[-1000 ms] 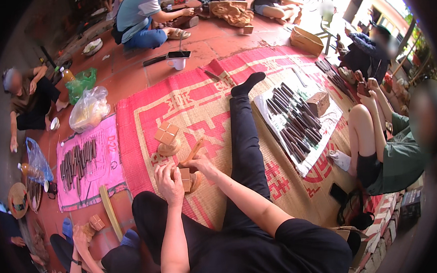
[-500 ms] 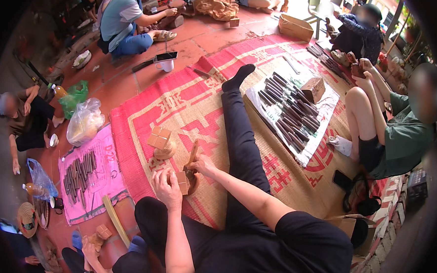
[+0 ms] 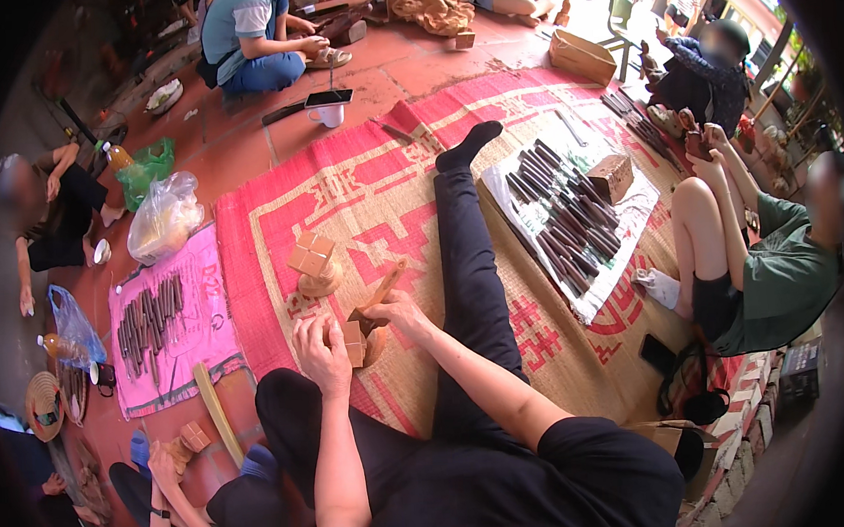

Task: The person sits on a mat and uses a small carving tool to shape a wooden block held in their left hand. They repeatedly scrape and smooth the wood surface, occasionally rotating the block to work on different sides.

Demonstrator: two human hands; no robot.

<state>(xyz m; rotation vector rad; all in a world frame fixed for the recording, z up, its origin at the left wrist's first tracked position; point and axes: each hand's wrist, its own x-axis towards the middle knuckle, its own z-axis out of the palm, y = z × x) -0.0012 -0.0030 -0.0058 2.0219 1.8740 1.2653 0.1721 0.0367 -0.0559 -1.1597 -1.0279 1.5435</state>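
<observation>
My left hand [image 3: 324,353] is closed around a brown wooden carving [image 3: 355,345] with a square block end, held low over my lap. Right beside it, my right hand [image 3: 398,314] grips a wooden-handled carving tool [image 3: 389,280]. Its pale handle slants up past my fingers, and a dark part reaches down toward the carving. Whether that part touches the wood I cannot tell. Just beyond my left hand, a second wooden piece [image 3: 311,254] with a square block on a rounded lower part sits on the red and straw-coloured mat [image 3: 280,199].
Many dark carving tools [image 3: 572,217] lie on a white sheet right of my outstretched leg. More tools [image 3: 148,321] lie on a pink sheet at left. A phone [image 3: 658,352] is by the mat's right edge. Other people sit around, one close at right [image 3: 776,274].
The tool in my right hand has tilted, its handle end leaning further right. My left hand keeps its hold on the carving. The whole view has shifted slightly.
</observation>
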